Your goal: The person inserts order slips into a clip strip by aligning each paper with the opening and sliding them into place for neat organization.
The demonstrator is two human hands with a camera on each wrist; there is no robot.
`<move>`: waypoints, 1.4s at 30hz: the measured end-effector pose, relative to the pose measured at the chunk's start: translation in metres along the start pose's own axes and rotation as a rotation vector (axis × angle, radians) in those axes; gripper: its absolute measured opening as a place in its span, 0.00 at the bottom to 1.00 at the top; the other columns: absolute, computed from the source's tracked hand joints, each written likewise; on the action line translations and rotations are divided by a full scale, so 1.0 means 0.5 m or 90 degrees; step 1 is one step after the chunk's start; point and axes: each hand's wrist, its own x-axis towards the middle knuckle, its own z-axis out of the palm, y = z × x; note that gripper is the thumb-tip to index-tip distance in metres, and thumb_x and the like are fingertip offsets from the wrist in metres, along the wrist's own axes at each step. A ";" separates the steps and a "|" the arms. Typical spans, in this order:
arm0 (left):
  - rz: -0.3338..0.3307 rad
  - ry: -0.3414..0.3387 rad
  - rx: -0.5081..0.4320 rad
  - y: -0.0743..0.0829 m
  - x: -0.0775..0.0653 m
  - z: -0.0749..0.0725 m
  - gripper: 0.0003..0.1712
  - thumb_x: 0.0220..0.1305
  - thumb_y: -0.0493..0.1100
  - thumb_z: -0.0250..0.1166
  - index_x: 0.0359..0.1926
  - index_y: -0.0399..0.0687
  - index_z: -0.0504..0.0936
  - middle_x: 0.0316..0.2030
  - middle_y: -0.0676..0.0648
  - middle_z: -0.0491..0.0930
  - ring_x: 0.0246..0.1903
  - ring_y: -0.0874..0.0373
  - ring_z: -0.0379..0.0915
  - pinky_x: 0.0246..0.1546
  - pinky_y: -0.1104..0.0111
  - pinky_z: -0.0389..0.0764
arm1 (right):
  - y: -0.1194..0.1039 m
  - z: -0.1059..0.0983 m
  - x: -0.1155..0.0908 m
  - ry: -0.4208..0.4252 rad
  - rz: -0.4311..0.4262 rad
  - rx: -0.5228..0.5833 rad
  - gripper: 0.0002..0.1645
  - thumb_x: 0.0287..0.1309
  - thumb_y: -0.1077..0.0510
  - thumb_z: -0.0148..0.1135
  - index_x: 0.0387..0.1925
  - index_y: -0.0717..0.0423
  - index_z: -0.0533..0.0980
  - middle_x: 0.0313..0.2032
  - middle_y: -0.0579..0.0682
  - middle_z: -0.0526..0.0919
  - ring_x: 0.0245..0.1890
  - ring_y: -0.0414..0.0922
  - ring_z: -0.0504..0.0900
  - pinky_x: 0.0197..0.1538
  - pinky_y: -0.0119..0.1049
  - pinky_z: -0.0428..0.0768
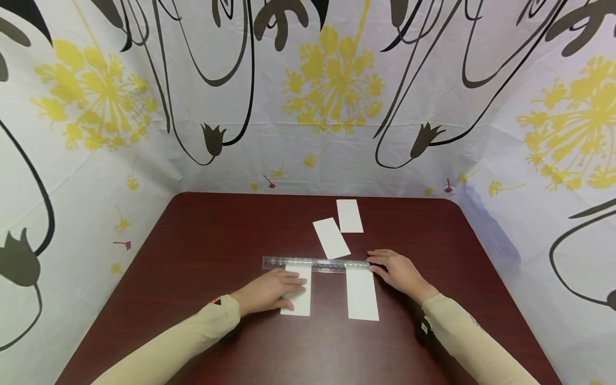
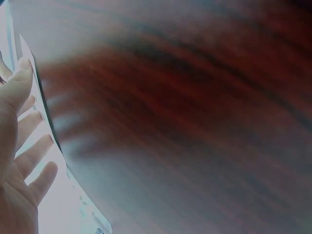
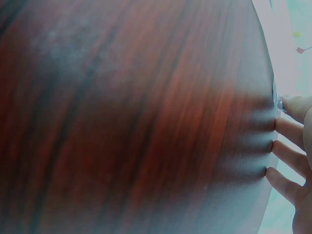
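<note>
A clear plastic ruler (image 1: 329, 266) lies crosswise on the table, over the far ends of two white paper strips. On the left strip (image 1: 303, 302), my left hand (image 1: 269, 291) rests palm down, its fingers extended and thumb spread; part of the strip is hidden beneath it. My right hand (image 1: 399, 272) grips the ruler's right end, thumb on the near side and fingers on the far side. Just below that end is the right strip (image 1: 363, 294). In the right wrist view the fingertips (image 3: 274, 146) of my right hand touch down by the ruler's end.
Beyond the ruler, a tilted white paper piece (image 1: 332, 238) reaches almost to its edge. Another white piece (image 1: 349, 216) lies behind it near the far table edge. The dark red-brown table (image 1: 216, 230) is enclosed by a patterned white cloth (image 1: 269, 107) at the back and sides.
</note>
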 end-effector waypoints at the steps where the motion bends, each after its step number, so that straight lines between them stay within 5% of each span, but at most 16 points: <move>1: 0.001 0.001 -0.002 0.001 0.001 0.000 0.32 0.64 0.62 0.60 0.64 0.54 0.77 0.67 0.54 0.75 0.68 0.55 0.69 0.69 0.57 0.71 | 0.000 0.000 0.000 0.001 0.000 -0.001 0.19 0.63 0.52 0.65 0.54 0.54 0.83 0.58 0.52 0.83 0.60 0.52 0.80 0.57 0.51 0.81; 26: -0.013 -0.028 -0.006 0.015 0.028 0.002 0.32 0.66 0.63 0.59 0.67 0.57 0.74 0.69 0.56 0.71 0.71 0.57 0.66 0.71 0.57 0.68 | -0.002 -0.001 0.000 0.002 0.000 0.001 0.20 0.62 0.53 0.66 0.54 0.55 0.82 0.58 0.53 0.83 0.61 0.53 0.80 0.57 0.52 0.81; 42: 0.013 -0.010 0.012 0.020 0.044 0.005 0.32 0.66 0.63 0.59 0.66 0.57 0.75 0.68 0.56 0.73 0.70 0.57 0.67 0.70 0.57 0.69 | -0.001 -0.002 0.000 -0.018 0.011 0.001 0.20 0.64 0.51 0.63 0.55 0.53 0.82 0.59 0.52 0.83 0.62 0.52 0.79 0.58 0.51 0.81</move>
